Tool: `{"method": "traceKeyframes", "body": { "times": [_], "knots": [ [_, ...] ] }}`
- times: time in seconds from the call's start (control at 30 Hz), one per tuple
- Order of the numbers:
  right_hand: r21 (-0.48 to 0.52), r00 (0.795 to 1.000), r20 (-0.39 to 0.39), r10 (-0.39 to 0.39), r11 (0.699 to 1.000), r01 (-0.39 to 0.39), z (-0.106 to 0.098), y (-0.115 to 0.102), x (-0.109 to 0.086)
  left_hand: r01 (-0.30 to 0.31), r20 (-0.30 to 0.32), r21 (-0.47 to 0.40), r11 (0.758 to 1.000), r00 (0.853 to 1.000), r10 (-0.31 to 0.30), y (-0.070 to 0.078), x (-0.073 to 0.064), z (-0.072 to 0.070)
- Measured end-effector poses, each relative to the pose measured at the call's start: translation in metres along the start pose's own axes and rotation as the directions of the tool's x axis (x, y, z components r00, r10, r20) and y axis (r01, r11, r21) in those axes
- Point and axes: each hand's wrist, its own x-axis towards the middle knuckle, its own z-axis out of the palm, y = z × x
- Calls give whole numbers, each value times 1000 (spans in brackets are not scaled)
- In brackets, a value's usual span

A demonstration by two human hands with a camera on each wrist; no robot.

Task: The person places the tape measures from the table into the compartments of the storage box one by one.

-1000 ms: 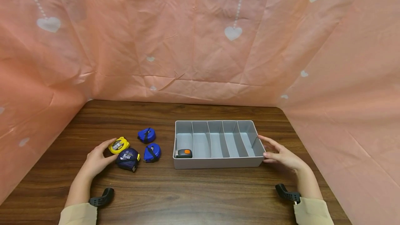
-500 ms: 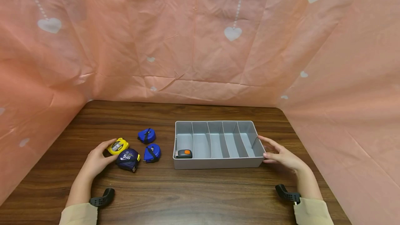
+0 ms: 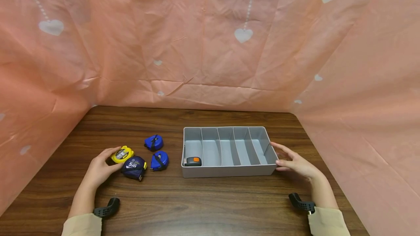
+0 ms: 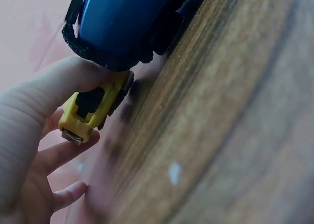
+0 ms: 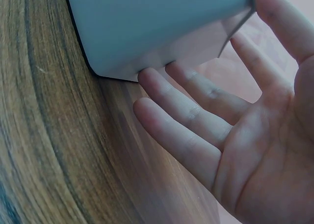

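Note:
My left hand (image 3: pixel 101 168) pinches a yellow tape measure (image 3: pixel 123 154) between thumb and fingers. In the left wrist view the yellow case (image 4: pixel 81 111) sits between thumb and fingertips, its metal hook end showing. Close beside it, near the thumb, lies a dark blue tape measure (image 3: pixel 134 167) marked 5m. At the right end of a grey divided box (image 3: pixel 229 171), my right hand (image 3: pixel 300 165) rests its fingertips on the end wall. Its fingers are nearly straight in the right wrist view, with the thumb at the box's corner.
Two blue tape measures with black straps, one farther back (image 3: pixel 154 142) and one nearer (image 3: pixel 159 160), lie left of the box. A black tape measure with an orange button (image 3: pixel 193 161) sits in the box's leftmost compartment. Pink cloth (image 3: pixel 203 46) surrounds the wooden table (image 3: pixel 210 203).
The yellow tape measure has shifted slightly left and toward me with my left hand, opening a little space from the dark blue one. My right hand and the box stay put.

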Motion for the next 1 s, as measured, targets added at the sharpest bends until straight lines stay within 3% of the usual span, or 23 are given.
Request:
{"method": "traceKeyframes", "body": {
  "times": [0.47,1.0],
  "knots": [
    [2,1000,1,2,1000,-2,-1,1,0,-13,-102,3,1000,995,13,0,1,1],
    [3,1000,-2,6,1000,-6,-1,2,0,-27,-163,-10,1000,986,25,6,-1,1]
  ]
}}
